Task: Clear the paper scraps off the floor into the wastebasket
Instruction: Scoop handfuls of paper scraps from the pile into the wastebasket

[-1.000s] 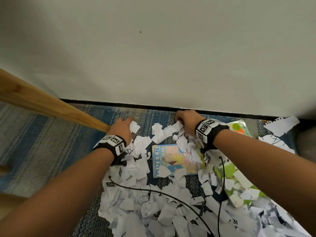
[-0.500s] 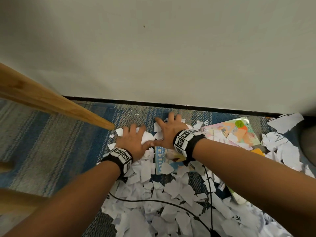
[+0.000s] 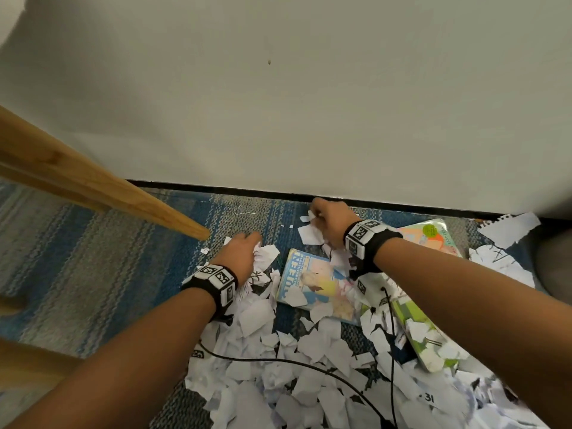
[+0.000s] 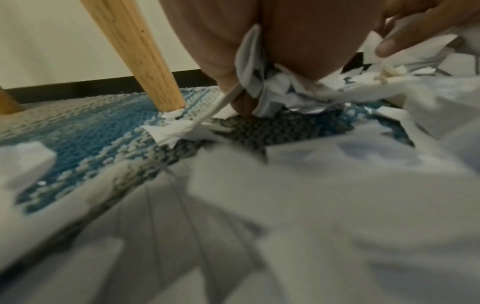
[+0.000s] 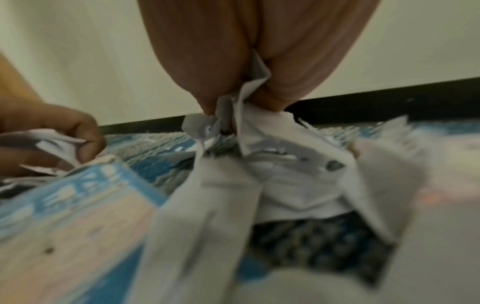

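On the blue-and-grey carpet (image 3: pixel 93 274), seen from the head view, torn white paper scraps (image 3: pixel 278 366) lie in a dense heap between the forearms and spread toward the lower right. Left hand (image 3: pixel 240 253), knuckles up, bears down on scraps near the foot of a slanted wooden leg (image 3: pixel 108 190), its fingers bent over the paper. Right hand (image 3: pixel 329 222), close to the black baseboard (image 3: pixel 216 189) under the pale wall (image 3: pixel 309 103), curls round a bunch of scraps. A blue booklet (image 3: pixel 312 283) lies flat between the two hands, partly covered by scraps; a green-and-orange booklet (image 3: pixel 433 236) lies beyond the right wrist and another green one (image 3: pixel 424 339) nearer, under the right forearm. Black cables (image 3: pixel 309 365) cross the heap. No wastebasket appears in any view. Left wrist view: fingers (image 4: pixel 228 67) are closed over crumpled scraps (image 4: pixel 270 90) pressed to the carpet (image 4: pixel 91 133); the wooden leg (image 4: pixel 140 51) stands just beyond, and the fingertips of the other hand (image 4: pixel 415 26) grip paper at the upper right. Right wrist view: fingers (image 5: pixel 207 61) pinch a wad of scraps (image 5: pixel 249 123) hanging down to the carpet (image 5: pixel 161 148); the left hand (image 5: pixel 52 133) grips scraps at the left edge, with the blue booklet (image 5: pixel 64 205) blurred in the foreground.
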### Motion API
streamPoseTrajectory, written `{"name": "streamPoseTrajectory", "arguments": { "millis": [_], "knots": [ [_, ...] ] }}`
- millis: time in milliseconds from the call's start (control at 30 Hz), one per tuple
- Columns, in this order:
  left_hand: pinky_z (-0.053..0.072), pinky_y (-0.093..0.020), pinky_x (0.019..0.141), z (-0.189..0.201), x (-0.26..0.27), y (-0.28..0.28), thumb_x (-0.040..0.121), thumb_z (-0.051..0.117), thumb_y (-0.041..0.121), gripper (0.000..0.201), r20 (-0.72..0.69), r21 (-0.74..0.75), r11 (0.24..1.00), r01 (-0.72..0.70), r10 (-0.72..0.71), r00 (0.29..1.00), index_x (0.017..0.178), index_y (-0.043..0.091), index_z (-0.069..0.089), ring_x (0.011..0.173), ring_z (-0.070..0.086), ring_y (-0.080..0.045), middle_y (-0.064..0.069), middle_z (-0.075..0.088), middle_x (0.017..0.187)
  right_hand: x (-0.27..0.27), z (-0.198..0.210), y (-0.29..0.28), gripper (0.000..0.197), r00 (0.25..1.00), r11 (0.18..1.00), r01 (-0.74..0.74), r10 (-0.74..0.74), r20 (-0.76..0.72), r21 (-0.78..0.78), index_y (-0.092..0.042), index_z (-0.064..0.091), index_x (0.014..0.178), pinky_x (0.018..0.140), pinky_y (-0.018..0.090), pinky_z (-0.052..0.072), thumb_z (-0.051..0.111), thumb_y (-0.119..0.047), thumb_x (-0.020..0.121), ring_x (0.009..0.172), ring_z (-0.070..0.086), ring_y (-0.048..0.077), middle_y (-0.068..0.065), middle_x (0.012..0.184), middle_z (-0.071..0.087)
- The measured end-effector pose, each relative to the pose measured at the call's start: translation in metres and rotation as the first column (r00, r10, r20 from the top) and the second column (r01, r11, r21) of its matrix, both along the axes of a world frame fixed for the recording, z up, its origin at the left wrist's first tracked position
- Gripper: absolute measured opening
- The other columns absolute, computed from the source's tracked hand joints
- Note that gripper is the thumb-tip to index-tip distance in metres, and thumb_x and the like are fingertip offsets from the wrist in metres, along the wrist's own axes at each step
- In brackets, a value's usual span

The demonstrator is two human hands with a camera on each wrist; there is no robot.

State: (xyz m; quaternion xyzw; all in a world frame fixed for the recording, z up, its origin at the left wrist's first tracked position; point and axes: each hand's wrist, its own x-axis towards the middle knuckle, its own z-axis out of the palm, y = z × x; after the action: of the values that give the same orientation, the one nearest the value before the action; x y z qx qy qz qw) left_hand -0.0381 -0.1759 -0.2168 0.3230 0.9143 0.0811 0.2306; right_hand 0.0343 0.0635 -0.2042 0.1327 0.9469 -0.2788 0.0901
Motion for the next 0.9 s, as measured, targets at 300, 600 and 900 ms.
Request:
{"name": "streamPoseTrajectory", "arguments": {
  "millis": [300,600,900],
  "knots": [
    [0.047,-0.044,0.091,0.009,0.007,-0.001,0.092,0.032,0.061,0.044,-0.035,-0.055,0.992,0.113,-0.115,0.993,0.127,0.037,0.043,0.117,0.043,-0.026,0.001,0.041,0.125,0.037,0.012,0.020,0.058,0.939,0.940,-0.267,0.204,0.278,0.213,-0.040,0.040,0.140,0.106,0.050,0.035,0.052,-0.054,0.084,0.130,0.034,0.033,0.001,0.148,0.031],
    [0.039,-0.049,0.097,0.012,0.030,-0.016,0.058,0.034,0.096,0.101,-0.125,-0.313,0.850,0.425,-0.480,0.868,0.142,0.044,0.010,0.132,0.024,-0.027,-0.002,0.017,0.148,0.056,0.010,0.021,0.057,0.853,0.786,-0.505,0.391,0.345,0.357,-0.043,0.032,0.137,0.099,0.052,0.043,0.057,-0.040,0.086,0.127,0.031,0.038,0.011,0.151,0.018],
    [0.045,-0.037,0.086,0.009,0.015,-0.010,0.095,0.051,0.028,0.032,0.024,-0.138,0.877,0.459,-0.461,0.887,0.126,0.022,0.048,0.106,0.050,-0.030,-0.009,0.045,0.121,0.043,0.009,0.016,0.038,0.875,0.834,-0.462,0.374,0.307,0.302,-0.020,0.054,0.125,0.089,0.045,0.051,0.057,-0.014,0.088,0.108,0.055,0.038,0.016,0.136,0.041]
  ]
}}
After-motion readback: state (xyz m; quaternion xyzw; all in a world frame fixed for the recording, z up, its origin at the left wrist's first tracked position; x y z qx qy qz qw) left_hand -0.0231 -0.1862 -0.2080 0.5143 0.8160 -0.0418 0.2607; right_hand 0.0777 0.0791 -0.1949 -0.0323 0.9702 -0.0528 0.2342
